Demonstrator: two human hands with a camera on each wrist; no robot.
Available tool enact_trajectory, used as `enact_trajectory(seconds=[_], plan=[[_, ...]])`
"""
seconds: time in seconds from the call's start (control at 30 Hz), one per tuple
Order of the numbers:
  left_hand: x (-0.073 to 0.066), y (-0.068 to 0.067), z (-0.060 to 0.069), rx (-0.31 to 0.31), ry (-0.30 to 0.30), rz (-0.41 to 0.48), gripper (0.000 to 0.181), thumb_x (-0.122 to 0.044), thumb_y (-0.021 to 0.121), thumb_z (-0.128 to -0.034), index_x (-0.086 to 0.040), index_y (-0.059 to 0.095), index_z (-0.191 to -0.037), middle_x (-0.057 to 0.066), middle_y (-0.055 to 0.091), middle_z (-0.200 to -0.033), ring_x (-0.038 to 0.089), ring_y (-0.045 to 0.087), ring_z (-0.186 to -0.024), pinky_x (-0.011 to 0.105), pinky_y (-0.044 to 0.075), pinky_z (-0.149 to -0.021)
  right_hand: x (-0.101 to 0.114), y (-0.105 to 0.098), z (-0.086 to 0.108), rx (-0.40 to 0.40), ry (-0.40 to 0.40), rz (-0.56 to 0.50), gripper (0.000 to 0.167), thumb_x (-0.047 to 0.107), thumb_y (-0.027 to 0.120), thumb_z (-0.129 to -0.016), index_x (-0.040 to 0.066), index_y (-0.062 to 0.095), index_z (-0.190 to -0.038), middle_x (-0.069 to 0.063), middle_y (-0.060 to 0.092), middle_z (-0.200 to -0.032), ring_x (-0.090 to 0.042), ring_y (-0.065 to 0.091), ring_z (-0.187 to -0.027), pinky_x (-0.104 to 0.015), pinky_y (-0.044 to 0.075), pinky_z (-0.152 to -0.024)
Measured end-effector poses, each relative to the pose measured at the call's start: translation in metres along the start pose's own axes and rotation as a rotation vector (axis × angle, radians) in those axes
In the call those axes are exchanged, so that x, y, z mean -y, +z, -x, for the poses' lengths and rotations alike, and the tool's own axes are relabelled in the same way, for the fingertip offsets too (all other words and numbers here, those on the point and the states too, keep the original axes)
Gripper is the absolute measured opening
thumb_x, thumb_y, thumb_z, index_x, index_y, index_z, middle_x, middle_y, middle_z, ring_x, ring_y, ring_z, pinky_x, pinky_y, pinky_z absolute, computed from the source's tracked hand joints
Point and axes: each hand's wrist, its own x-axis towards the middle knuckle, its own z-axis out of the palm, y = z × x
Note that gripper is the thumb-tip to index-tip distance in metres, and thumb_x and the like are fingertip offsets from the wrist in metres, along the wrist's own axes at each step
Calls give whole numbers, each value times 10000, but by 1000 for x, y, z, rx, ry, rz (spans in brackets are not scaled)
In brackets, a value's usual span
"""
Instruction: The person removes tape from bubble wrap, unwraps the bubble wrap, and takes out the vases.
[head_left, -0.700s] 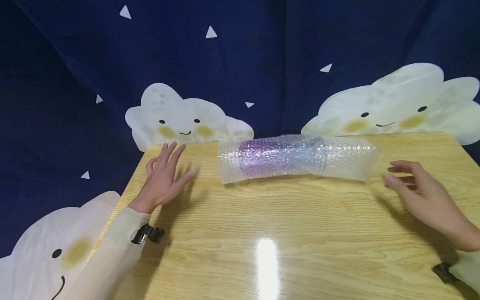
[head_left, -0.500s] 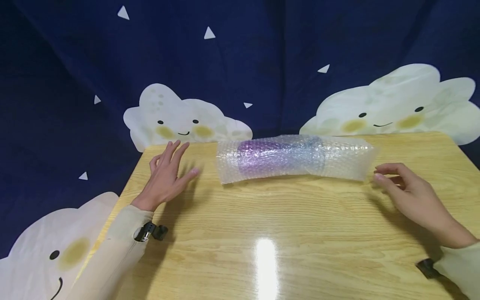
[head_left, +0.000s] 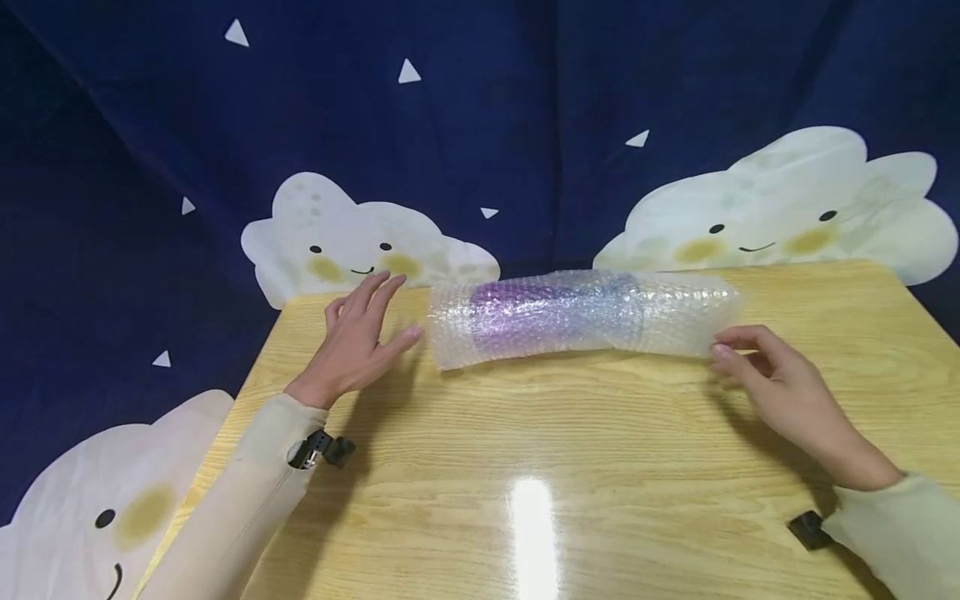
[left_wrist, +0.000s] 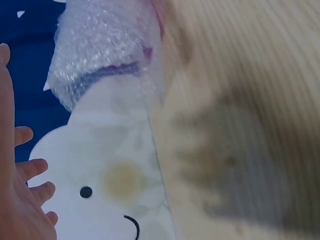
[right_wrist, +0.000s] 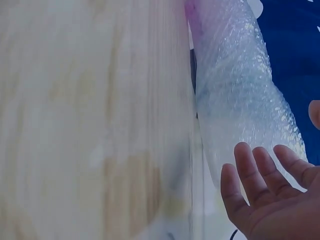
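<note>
At frame left, the left hand (head_left: 352, 346) spreads its fingers near a bubble-wrapped bundle (head_left: 555, 317). At right, the right hand (head_left: 786, 396), fingers loosely bent, possibly touches it.

Head view faces forward-down; wrist views nearer; all share bubble wrap (head_left: 577, 315).

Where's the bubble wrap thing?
In the head view, the bubble-wrapped bundle lies at the back of the table, between the left hand and right hand.
</note>
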Motion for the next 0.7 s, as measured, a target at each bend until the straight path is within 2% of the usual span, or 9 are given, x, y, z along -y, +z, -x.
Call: enact_trajectory(seconds=[0.1, 0.33, 0.43, 0.53, 0.7], plan=[[-7, -1, -7, 12, 17, -9, 788, -657, 506, -992, -247, 297, -1632, 108, 290, -1702, 348, 230, -1598, 636, 212, -1167, 3, 4, 1, 21, 3, -35, 423, 417, 520, -1080, 145, 542, -1403, 236, 668, -1050, 7, 716, -830, -260, 524, -620], [-24, -1, -20, 56, 55, -25, 782, -639, 514, -991, -244, 302, -1632, 119, 308, -1699, 350, 198, -1614, 633, 212, -1180, 10, 14, 5, 62, -31, -116, 404, 360, 507, -1094, 69, 566, -1367, 131, 706, -1069, -22, 730, -881, -190, 579, -754], [-30, 0, -27, 80, 70, -25, 786, -641, 510, -993, -231, 303, -1632, 106, 301, -1704, 342, 173, -1624, 633, 205, -1203, 15, 20, 4, 100, -24, -168, 404, 374, 484, -1101, 41, 600, -1298, 56, 742, -1069, -22, 739, -929, -177, 592, -798], [-37, 1, -33, 104, 85, -14, 783, -650, 504, -994, -234, 309, -1628, 78, 288, -1711, 325, 139, -1636, 631, 201, -1223, 21, 29, 2, 157, 0, -218, 436, 409, 462, -1103, 29, 612, -1256, -58, 722, -1156, -30, 741, -986, -174, 600, -845], [-50, 4, -47, 135, 105, 2, 753, -652, 488, -1002, -246, 334, -1617, 60, 292, -1708, 314, 137, -1636, 636, 211, -1221, 30, 43, 0, 221, 44, -311, 496, 434, 474, -1095, -3, 564, -1312, -163, 683, -1214, -92, 755, -994, -207, 609, -868]])
